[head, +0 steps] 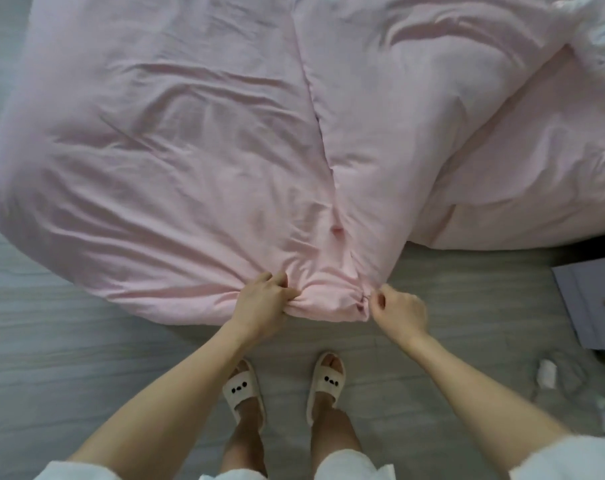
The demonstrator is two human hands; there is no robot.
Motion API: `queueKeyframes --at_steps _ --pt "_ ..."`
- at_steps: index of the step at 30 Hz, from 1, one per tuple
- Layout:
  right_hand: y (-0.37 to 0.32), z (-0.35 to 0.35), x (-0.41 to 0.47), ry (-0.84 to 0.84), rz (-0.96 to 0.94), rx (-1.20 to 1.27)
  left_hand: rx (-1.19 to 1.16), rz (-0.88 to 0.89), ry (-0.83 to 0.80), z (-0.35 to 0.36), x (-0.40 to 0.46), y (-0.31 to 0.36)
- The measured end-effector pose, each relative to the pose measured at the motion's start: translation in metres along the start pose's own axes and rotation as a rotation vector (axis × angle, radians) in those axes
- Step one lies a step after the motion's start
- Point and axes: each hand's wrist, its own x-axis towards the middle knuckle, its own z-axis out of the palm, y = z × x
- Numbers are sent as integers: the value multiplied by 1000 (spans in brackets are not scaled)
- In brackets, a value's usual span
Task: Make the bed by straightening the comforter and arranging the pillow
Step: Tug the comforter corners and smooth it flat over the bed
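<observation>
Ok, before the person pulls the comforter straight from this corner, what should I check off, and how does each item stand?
1. Left hand has a grip on the comforter: ok, fingers bunch the fabric.
2. Right hand has a grip on the corner edge: ok, it pinches there.
3. Comforter lies flat: not ok, wrinkled, with a fold down the middle.
4. Comforter off the floor: cannot tell, the corner hangs low.
5. Slippers clear of the fabric: ok.
6. Pillow in place: cannot tell, none recognisable.
</observation>
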Motion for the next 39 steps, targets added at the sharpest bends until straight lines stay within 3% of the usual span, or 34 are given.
queueKeyframes --at_steps 3,4,8,11,14,16,18,20,22,24,26,28,30,32,35,39 --pt "-14 -25 35 467 -156 103 57 -6 -38 2 4 4" --pt "-24 -37 53 498 -232 77 69 -27 -50 2 7 7" --pt "-45 -54 121 36 -223 -205 78 -207 -65 13 17 20" --pt "-21 -41 139 -24 -110 -252 107 -307 -78 21 17 23" --pt "23 -44 135 17 -65 24 86 -454 -147 27 29 39" --pt "54 -44 120 -29 -56 183 -190 -583 -125 30 47 57" --pt "89 -40 100 -121 -31 356 -622 -654 44 30 77 86" --pt "112 -29 77 -169 -15 500 -1052 -675 140 25 111 116" --pt "121 -20 64 -181 -34 608 -1420 -666 115 20 146 141" --pt "126 -22 63 -225 -60 695 -1594 -619 148 17 179 160" --pt "127 -30 70 -283 -84 800 -1523 -592 318 14 201 167" --pt "129 -44 81 -153 -45 934 -1342 -563 411 10 210 168" --pt "130 -61 98 108 31 945 -1167 -455 331 14 204 166" --pt "121 -77 115 217 39 845 -991 -346 170 28 189 168" --pt "90 -91 137 72 -7 599 -813 -229 19 50 168 182" --pt "76 -73 152 -183 31 69 -892 -207 -23 54 162 192"
